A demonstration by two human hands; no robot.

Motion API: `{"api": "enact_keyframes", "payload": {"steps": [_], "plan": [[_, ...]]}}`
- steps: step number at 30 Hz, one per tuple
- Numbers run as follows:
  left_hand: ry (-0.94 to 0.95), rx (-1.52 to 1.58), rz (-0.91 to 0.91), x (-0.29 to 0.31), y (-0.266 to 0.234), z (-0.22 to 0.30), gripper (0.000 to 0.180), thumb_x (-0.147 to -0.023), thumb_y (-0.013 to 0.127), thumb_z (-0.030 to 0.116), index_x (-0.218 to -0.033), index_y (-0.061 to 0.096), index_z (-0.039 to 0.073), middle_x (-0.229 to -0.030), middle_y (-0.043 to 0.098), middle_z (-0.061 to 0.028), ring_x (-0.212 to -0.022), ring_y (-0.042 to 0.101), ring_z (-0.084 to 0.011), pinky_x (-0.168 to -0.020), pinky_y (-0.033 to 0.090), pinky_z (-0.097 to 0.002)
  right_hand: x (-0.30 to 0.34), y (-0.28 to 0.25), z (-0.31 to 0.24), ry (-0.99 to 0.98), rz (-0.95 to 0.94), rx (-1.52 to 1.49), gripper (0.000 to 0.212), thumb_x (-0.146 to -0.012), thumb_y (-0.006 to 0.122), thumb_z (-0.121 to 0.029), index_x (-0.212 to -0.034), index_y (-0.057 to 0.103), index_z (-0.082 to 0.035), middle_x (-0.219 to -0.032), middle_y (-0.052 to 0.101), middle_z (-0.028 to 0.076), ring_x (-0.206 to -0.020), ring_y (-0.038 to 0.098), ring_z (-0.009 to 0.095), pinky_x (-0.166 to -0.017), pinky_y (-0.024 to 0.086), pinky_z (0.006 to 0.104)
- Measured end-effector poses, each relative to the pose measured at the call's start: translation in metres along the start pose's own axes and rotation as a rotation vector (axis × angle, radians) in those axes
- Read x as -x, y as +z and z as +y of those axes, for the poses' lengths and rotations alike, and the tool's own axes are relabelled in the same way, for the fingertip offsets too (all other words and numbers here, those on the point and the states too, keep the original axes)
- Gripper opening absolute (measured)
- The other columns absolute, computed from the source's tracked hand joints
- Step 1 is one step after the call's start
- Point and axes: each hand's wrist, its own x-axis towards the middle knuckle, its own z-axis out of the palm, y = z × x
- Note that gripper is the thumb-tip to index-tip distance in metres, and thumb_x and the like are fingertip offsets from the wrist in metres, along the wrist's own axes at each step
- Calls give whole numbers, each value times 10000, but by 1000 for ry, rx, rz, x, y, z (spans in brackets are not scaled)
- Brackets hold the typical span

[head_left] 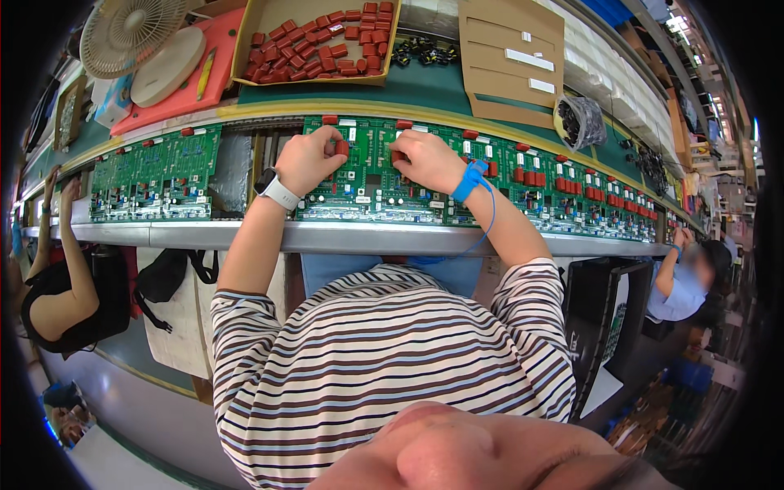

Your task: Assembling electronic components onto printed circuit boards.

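My left hand (307, 162), with a watch on the wrist, pinches a red block-shaped capacitor (342, 149) over the left part of a green circuit board (371, 155). My right hand (431, 162) is closed at the board's right part, its fingertips on another red capacitor (398, 155) that they partly hide. A blue wrist strap (471, 181) with a coiled cord circles my right wrist. Along the board's far edge sit red parts, one of them a red block (404, 124) just beyond my right fingers.
More boards stand in a row: several to the right with red capacitors (535, 178), others to the left (151, 175). Beyond lie a cardboard box (238, 61) of red capacitors, black parts (425, 51), a cardboard sheet (510, 77) and a fan (131, 33). A metal rail (188, 234) runs in front. People work at both sides.
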Motion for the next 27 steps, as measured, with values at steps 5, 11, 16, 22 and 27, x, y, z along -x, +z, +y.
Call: {"api": "enact_keyframes", "payload": {"steps": [5,11,16,22,27], "plan": [[-15,-96,-24,0,-4,7,255,-723,679,133,-942,582,46,-686,645,-78,-634,640,-190,-595,495,-282,-2,-4,-1,28,-44,-28,212,-712,625,-114,-893,625,-4,-837,591,120,-804,581,286,-725,480,365],[-4,-133,-23,2,-6,10,242,-721,679,146,-926,588,54,-692,647,-81,-637,640,-205,-592,496,-292,-2,-4,-6,36,-38,-37,174,-719,592,-129,-851,626,-21,-840,589,126,-826,581,301,-718,488,389],[18,-139,-15,2,-5,8,234,-722,677,158,-916,593,56,-684,642,-77,-633,636,-212,-592,495,-297,-5,-1,-14,8,-70,69,143,-715,592,-104,-812,615,-1,-852,591,136,-812,589,299,-710,501,375],[67,-251,-54,0,-2,16,211,-716,671,169,-890,608,67,-697,642,-74,-647,633,-221,-599,494,-314,-22,-5,-22,-53,-177,282,85,-712,580,-86,-761,608,-22,-803,581,131,-779,598,307,-691,506,391],[115,-319,-29,4,1,19,179,-707,668,169,-850,611,78,-693,637,-69,-638,626,-226,-588,491,-326,-87,-26,-26,-127,109,301,132,-787,559,-150,-854,586,-40,-857,562,120,-830,563,297,-735,484,384]]}}
